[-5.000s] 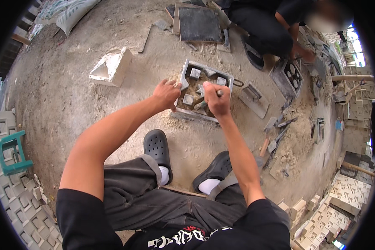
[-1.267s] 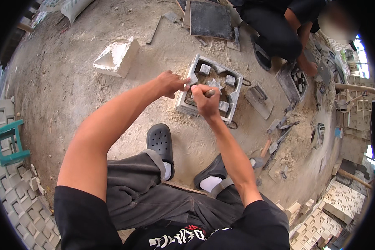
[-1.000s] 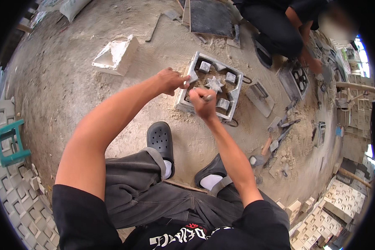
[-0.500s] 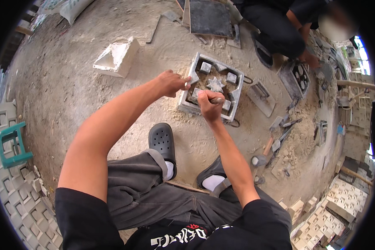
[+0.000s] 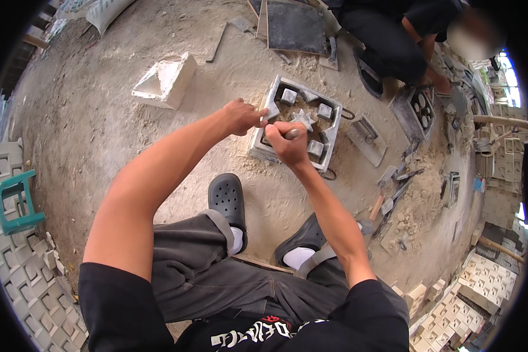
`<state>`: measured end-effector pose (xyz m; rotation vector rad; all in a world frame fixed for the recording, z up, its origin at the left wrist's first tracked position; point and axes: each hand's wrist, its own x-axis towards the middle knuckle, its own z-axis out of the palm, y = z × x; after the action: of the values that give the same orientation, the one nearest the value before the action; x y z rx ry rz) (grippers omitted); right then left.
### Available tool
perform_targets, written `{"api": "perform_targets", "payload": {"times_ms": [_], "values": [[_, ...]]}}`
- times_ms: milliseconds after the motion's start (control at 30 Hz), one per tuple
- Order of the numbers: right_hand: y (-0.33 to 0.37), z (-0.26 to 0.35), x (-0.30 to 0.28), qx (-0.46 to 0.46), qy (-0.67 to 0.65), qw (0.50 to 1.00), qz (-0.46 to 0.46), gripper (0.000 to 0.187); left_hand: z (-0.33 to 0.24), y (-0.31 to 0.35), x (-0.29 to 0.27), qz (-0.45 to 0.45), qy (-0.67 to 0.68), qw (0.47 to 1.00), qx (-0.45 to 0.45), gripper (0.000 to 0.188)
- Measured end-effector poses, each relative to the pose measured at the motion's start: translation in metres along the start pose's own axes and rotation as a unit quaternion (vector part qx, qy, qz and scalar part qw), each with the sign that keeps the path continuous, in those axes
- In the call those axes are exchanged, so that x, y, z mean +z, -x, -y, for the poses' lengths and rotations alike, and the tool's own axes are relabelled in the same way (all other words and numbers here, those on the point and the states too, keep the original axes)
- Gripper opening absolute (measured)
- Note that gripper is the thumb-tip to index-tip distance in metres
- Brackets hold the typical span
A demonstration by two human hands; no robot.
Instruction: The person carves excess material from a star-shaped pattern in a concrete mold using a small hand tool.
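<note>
A grey metal block mould (image 5: 328,141) sits on the dusty ground before me, with square posts and a star-shaped core (image 5: 302,117) inside. My left hand (image 5: 243,117) is at its left edge, fingers reaching over the rim and gripping it. A whitish patch shows at those fingertips; I cannot make out what it is. My right hand (image 5: 287,144) is closed round a short stick-like tool (image 5: 291,134) above the mould's near left part. Its rounded end shows past the fist, while its working end is hidden under the hand.
A white hollow block (image 5: 167,82) stands to the left. Right of the mould lies a plastering trowel (image 5: 366,138), then hand tools (image 5: 387,188) and a sand heap (image 5: 422,202). A co-worker (image 5: 387,41) crouches at the far right by another mould (image 5: 408,117). A green stool (image 5: 19,202) stands left.
My right hand has moved left across the mould with the stick-like tool, closer to my left hand. The left hand stays at the rim.
</note>
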<state>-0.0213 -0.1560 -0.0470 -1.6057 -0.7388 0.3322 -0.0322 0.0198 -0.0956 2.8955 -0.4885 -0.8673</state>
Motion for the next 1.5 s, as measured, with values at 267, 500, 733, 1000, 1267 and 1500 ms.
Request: {"api": "perform_targets", "payload": {"times_ms": [267, 500, 733, 1000, 1267, 1500], "values": [[0.003, 0.025, -0.014, -0.029, -0.018, 0.999, 0.002, 0.033, 0.004, 0.007, -0.009, 0.004, -0.007, 1.000, 0.019, 0.064], [-0.004, 0.016, -0.021, 0.050, -0.086, 0.995, -0.025, 0.036, 0.003, 0.004, 0.000, 0.024, -0.032, 0.999, 0.012, 0.064], [0.021, -0.024, -0.031, -0.034, 0.027, 0.998, 0.050, 0.036, -0.002, -0.004, 0.000, -0.003, -0.036, 0.999, 0.038, 0.063], [-0.011, 0.043, -0.044, 0.000, -0.214, 0.977, 0.003, 0.038, 0.007, 0.003, 0.007, 0.001, -0.020, 1.000, 0.016, 0.062], [0.006, -0.014, -0.060, -0.041, -0.113, 0.993, -0.016, 0.040, -0.005, -0.003, -0.014, 0.036, -0.015, 0.999, 0.012, 0.062], [-0.004, -0.001, -0.061, -0.003, -0.170, 0.985, -0.029, 0.040, 0.006, 0.000, 0.002, 0.005, -0.021, 1.000, 0.013, 0.060]]}}
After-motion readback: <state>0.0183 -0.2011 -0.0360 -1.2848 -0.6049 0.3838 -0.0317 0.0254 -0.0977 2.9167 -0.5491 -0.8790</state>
